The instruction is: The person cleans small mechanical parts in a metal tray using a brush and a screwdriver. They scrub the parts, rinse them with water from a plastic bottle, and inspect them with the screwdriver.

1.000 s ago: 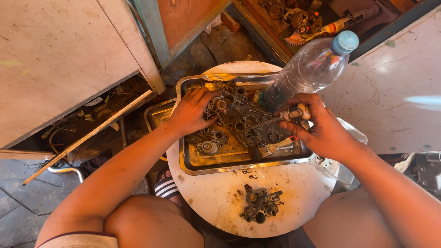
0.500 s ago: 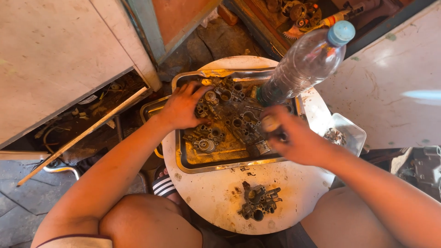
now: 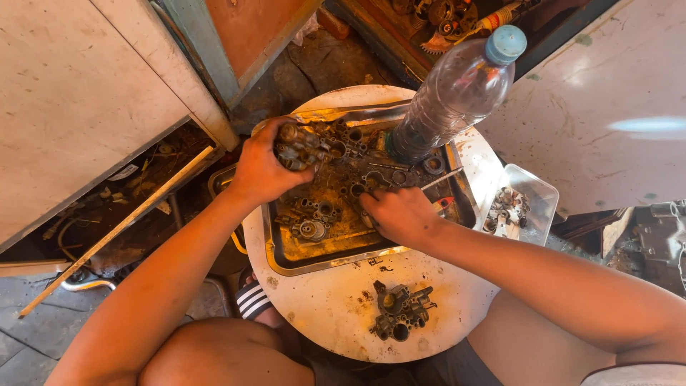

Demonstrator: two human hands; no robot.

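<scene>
While over the steel tray (image 3: 286,261), hands: left (image 3: 261,170) gripping carburettor part (image 3: 296,146).

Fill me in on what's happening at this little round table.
A person sits over a round white table sorting grimy metal engine parts in a steel tray. The left hand has a carburetor-like part gripped and raised over the tray's far left corner. The right hand is down among the parts. A clear plastic bottle stands in the tray; another carburetor body lies on the table.

Workshop corner in strong sunlight, seen from above.
A round white desk (image 3: 343,307) stands on grey stone floor (image 3: 28,336); pale scuffed panels (image 3: 78,93) flank it left and right, a cluttered shelf (image 3: 436,14) lies beyond.
</scene>
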